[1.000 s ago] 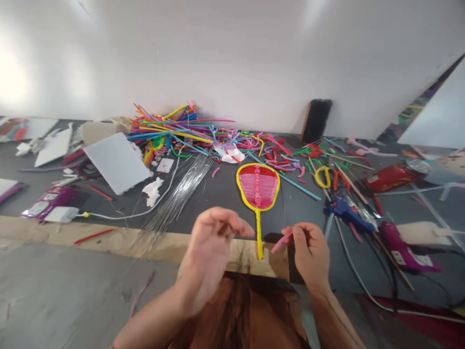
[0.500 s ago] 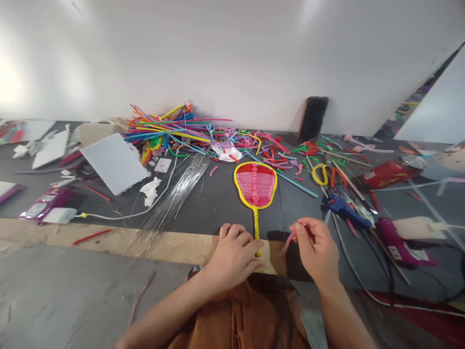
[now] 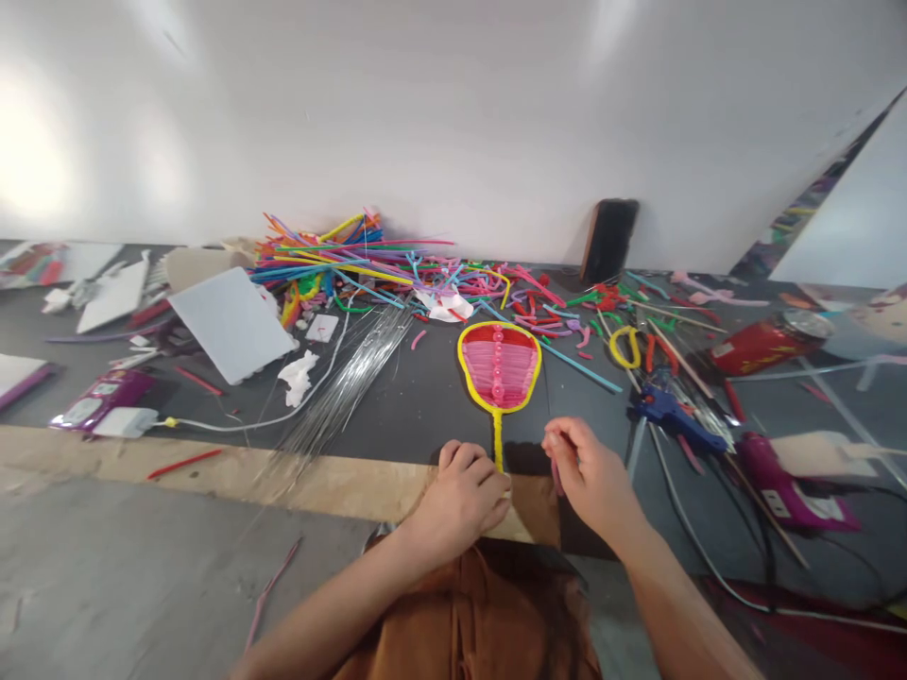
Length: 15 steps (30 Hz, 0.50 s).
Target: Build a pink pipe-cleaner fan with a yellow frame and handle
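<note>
Left grip (image 3: 459, 493): palm down, fingers bent at the low end of the paddle (image 3: 521, 373); whether they close firmly on it, I cannot tell.
Right grip (image 3: 593, 477): narrow, thumb and fingertips pinching a pink strip (image 3: 556, 477), just right of the paddle's low end and apart from the left grip.
Strip: short, partly hidden by the fingers, its free end poking out toward the wearer's side.
Paddle: lies on the bench (image 3: 418, 411), handle running straight away from the left grip, head beyond both hands; yellow rim, red upper part, pink lines below, pink beads down the middle.
Wires (image 3: 354, 373): a loose silvery bundle, left of and beyond the left grip.
Stems (image 3: 333, 255): a many-coloured heap, farther beyond the left grip.
Phone (image 3: 610, 241): leaning upright against the wall (image 3: 453, 123), well beyond the right grip.
Blue tool (image 3: 666, 411): right of and slightly beyond the right grip.
Can (image 3: 769, 342): red, on its side, farther right and beyond the right grip.
</note>
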Each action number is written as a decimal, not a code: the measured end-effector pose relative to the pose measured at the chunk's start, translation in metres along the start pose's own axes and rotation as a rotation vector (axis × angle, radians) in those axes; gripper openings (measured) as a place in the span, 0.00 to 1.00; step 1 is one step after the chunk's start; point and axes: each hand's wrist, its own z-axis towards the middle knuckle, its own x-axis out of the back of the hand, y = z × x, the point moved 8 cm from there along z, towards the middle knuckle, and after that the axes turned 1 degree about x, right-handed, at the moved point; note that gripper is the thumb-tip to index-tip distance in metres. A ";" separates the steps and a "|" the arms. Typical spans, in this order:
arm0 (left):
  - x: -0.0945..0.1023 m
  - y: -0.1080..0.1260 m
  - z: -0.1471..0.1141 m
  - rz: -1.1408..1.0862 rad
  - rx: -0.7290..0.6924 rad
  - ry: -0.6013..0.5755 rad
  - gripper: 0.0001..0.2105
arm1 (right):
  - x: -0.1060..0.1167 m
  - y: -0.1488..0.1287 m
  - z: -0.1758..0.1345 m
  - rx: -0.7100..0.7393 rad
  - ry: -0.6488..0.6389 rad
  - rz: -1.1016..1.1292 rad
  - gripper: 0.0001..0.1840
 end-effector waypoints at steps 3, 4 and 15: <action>-0.001 -0.001 -0.001 -0.016 0.016 -0.008 0.04 | -0.013 -0.011 0.018 0.085 -0.137 -0.109 0.13; 0.000 -0.001 -0.001 -0.017 0.021 -0.019 0.05 | -0.018 -0.015 0.024 0.116 -0.181 -0.172 0.17; -0.002 0.001 -0.005 -0.013 0.027 -0.044 0.07 | -0.062 -0.019 0.048 0.193 -0.416 -0.666 0.32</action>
